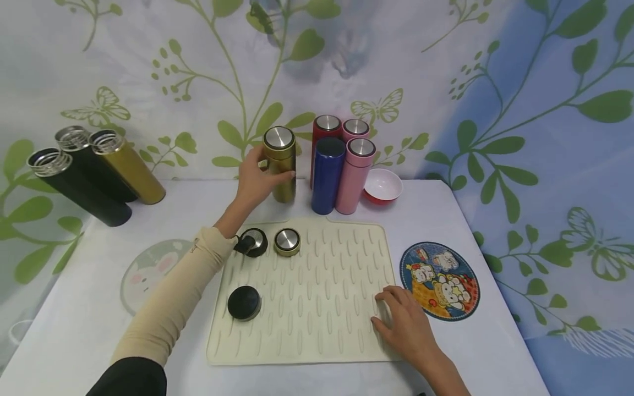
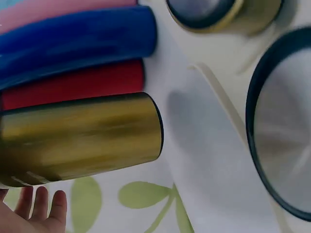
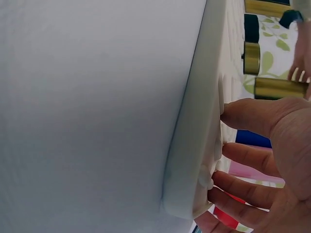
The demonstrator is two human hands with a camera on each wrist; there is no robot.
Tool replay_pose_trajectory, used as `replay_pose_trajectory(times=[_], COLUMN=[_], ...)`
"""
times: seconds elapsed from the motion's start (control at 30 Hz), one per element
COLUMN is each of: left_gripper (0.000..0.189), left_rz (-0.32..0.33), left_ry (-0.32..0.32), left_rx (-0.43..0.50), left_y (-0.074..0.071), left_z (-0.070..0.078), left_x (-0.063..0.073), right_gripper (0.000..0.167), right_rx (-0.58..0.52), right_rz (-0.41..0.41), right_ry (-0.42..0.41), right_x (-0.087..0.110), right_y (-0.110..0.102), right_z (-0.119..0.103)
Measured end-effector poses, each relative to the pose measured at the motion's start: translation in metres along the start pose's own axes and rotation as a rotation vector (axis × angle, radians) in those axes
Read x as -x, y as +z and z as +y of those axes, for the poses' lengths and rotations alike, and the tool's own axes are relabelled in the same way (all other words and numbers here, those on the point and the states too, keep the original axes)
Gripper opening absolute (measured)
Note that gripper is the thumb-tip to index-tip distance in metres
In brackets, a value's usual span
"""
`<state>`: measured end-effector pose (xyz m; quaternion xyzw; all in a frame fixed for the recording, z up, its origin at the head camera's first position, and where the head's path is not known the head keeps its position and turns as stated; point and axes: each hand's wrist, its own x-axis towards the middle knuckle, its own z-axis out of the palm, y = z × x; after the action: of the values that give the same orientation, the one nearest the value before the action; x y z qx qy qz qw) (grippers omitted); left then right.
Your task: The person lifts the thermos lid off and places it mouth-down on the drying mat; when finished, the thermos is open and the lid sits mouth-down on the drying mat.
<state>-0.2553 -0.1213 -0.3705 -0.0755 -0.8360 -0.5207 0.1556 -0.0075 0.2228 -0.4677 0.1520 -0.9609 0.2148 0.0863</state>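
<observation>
Room type is unclear: a white table point(image 1: 173, 220) against a leaf-printed backdrop point(image 1: 495, 93).

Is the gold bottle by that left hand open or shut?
Shut. A silver-topped lid sits on the bottle, covering its mouth.

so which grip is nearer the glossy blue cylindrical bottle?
Left. The left grip holds the metallic gold cylindrical bottle, just left of the blue bottle; the right grip is farther, in front and to the right, at the cream rectangular ridged mat.
</observation>
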Motion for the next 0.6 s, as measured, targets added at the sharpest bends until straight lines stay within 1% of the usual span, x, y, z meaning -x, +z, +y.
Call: replay_pose_trajectory(times=[0.1,0.13,0.3,0.37,0.5,0.6], left_gripper=[0.067,0.067,0.067,0.067,0.068,0.068], left_rz=[0.011,0.013,0.007,-0.001,-0.036,-0.056], left_ry=[-0.001,0.008,0.084,0.101,0.082,0.072], left_rx=[0.109,0.147,0.318,0.386,0.540,0.606], left_y=[-0.012,-0.015,-0.028,-0.032,-0.040,-0.044], left_z=[0.010,0.013,0.027,0.031,0.039,0.042], left_x=[0.012,0.016,0.030,0.035,0.045,0.054], right_gripper=[0.042,0.042,0.042,0.042,0.043,0.043], right_rx=[-0.009,-0.011,-0.011,-0.007,-0.003,-0.003], right_rz=[-0.015,-0.018,-0.019,-0.014,0.005,0.017], right_ry=[0.014,0.018,0.025,0.021,0.001,-0.013], right_x=[-0.001,-0.001,-0.001,-0.001,-0.001,-0.002], right_y=[0.000,0.000,-0.001,0.000,0.001,0.001], right_z=[0.000,0.000,0.001,0.001,0.001,0.001])
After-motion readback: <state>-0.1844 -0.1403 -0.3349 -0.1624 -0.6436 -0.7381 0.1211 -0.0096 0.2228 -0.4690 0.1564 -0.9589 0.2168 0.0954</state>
